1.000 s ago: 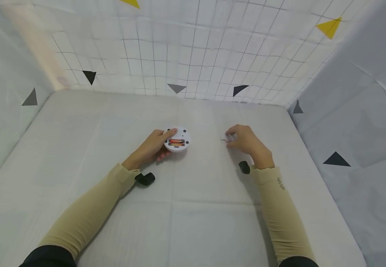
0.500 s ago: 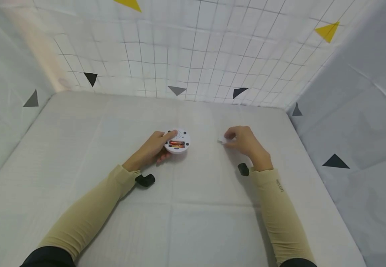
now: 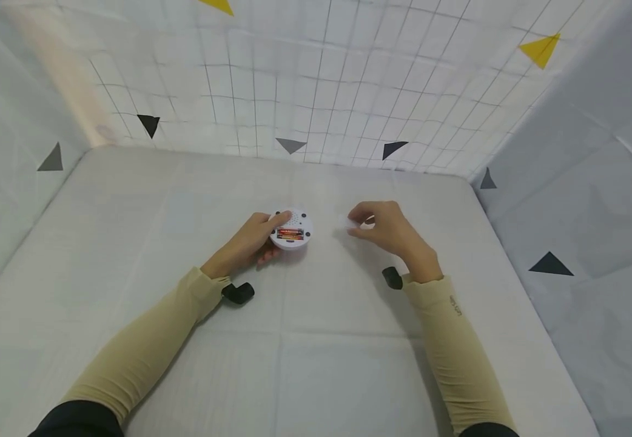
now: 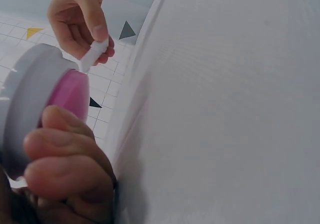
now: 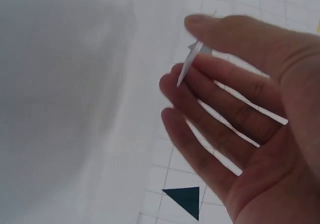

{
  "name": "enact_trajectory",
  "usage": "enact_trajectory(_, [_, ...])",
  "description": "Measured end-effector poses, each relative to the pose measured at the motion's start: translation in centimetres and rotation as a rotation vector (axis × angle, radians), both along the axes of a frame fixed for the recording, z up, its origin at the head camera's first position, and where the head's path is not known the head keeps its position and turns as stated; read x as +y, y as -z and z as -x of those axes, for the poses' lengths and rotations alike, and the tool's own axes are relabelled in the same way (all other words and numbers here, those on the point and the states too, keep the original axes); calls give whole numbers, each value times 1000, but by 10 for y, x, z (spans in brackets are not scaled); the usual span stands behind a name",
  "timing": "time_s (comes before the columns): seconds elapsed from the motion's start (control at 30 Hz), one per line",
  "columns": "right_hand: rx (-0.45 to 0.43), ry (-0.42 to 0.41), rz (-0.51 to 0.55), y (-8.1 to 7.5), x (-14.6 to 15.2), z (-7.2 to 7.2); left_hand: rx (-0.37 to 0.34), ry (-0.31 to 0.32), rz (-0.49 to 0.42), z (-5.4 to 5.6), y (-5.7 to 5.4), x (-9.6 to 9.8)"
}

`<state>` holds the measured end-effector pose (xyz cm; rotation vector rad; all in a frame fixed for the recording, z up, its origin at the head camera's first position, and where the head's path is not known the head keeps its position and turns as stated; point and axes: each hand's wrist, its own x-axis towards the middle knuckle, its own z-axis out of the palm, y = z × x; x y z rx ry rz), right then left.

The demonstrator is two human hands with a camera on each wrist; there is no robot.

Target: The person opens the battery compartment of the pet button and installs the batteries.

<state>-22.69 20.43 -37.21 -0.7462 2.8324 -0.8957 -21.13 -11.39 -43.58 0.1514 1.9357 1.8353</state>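
My left hand (image 3: 247, 241) grips a white round device (image 3: 301, 222), thumb on its upward face and fingers underneath. On that face, an uncovered battery compartment holds orange-and-black batteries (image 3: 290, 234), beside a patch of small holes and dark round feet. The left wrist view shows the device's pink side (image 4: 70, 96) facing down toward the table. To the right of it, my right hand (image 3: 389, 230) pinches a small thin white battery cover (image 5: 188, 66) between thumb and fingertips, above the table. In the head view the fingers partly hide this cover.
A white sheet covers the table (image 3: 316, 370). Behind it rises a grid-lined white backdrop (image 3: 294, 85) with dark and yellow triangles, and plain sheeting (image 3: 611, 230) hangs at the right side. A dark wrist-camera piece (image 3: 238, 294) sits by each sleeve cuff.
My right hand has moved left toward the device, carrying the white cover up and across. The left hand and the device have stayed nearly still.
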Motion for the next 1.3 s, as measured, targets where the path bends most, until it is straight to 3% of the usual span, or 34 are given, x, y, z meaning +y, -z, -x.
enact_trajectory(0.5, [47, -131, 113, -13, -24, -13, 3, -2, 22, 2, -2, 1])
enact_trajectory(1.3, [71, -232, 119, -13, -51, -28, 14, 8, 28, 0, -3, 0])
